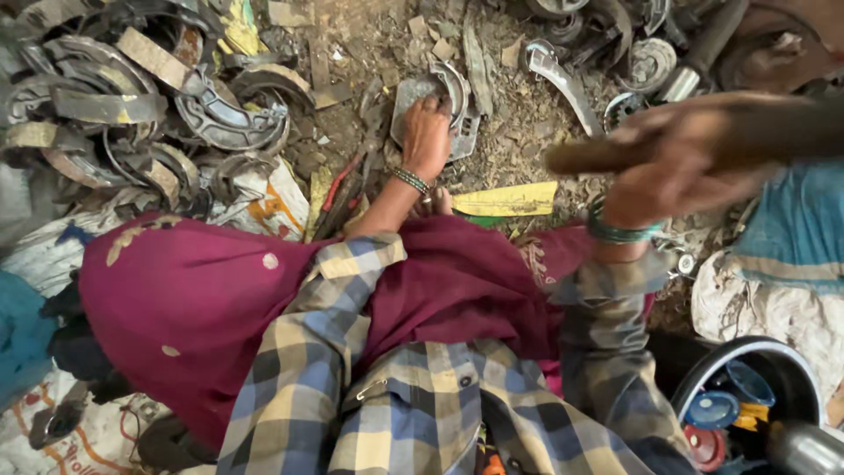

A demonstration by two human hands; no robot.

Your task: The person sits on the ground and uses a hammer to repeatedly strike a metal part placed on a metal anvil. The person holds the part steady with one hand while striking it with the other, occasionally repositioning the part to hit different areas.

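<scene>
My left hand (425,136) presses down on a curved metal brake shoe (453,88) that lies on a flat metal plate (406,95) on the dirt ground. My right hand (673,171) is raised close to the camera and blurred, gripped around a wooden handle (598,154) that runs off to the right; its head is out of view. Both wrists wear bangles. A maroon cloth (202,299) and a checked shirt cover my lap and arms.
A heap of worn brake shoes (149,97) lies at the upper left. More metal parts (615,53) sit at the upper right. A yellow strip (505,200) lies near my foot. A black bowl (747,396) with coloured lids stands at lower right, beside white sacks (774,308).
</scene>
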